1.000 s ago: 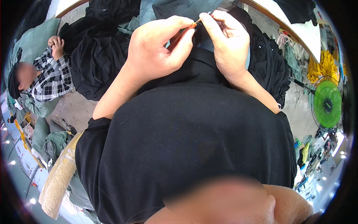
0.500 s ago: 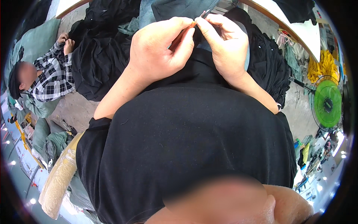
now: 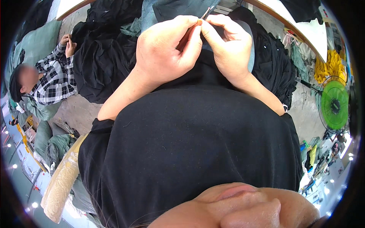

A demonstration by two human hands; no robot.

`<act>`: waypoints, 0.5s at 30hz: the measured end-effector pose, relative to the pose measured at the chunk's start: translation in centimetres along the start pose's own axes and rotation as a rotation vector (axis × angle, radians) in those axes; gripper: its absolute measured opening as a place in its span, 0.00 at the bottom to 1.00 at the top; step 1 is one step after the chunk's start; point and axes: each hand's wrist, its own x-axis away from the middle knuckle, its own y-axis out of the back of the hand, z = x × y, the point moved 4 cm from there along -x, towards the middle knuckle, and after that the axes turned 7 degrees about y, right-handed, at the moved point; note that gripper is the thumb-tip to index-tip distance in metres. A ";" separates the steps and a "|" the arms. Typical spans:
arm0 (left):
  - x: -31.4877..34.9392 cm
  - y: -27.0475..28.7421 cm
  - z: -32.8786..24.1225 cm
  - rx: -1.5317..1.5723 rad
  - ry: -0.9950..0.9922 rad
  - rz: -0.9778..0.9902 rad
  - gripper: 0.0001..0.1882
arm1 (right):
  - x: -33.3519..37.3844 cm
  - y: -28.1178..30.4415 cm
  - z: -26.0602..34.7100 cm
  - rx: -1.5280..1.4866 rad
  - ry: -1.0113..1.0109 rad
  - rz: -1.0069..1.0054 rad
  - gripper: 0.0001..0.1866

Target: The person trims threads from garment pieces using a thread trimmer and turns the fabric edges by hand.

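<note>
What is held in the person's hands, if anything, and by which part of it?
A slim dark tool, seemingly pinched in the right hand by its lower end, its upper end sticking out. Whether the left hand holds anything cannot be told.

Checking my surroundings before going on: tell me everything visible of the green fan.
The green fan is at the picture's far right. A dark hub sits at the middle of its round green face, plastic by its look, inside a thin dark wire guard. A dark pole reaches from it toward the upper left. Yellow cloth shows just above it; whether they touch is unclear, as is whether it spins.
</note>
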 end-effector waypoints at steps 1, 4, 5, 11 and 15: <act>-0.1 0.1 -0.2 0.000 0.000 0.001 0.07 | 0.0 0.1 0.0 0.000 0.000 -0.001 0.09; -0.3 0.2 -0.4 -0.024 0.035 0.038 0.07 | 0.1 0.2 -0.2 -0.005 -0.020 -0.002 0.09; -0.3 0.3 -0.6 -0.013 0.022 0.049 0.08 | 0.1 0.2 -0.3 -0.025 -0.017 -0.015 0.09; -0.2 0.1 -0.9 0.000 0.012 0.047 0.09 | 0.2 0.2 -0.2 -0.018 -0.012 -0.020 0.09; -0.2 0.1 -1.1 -0.002 0.021 0.044 0.09 | 0.3 0.1 0.0 0.034 0.006 -0.016 0.09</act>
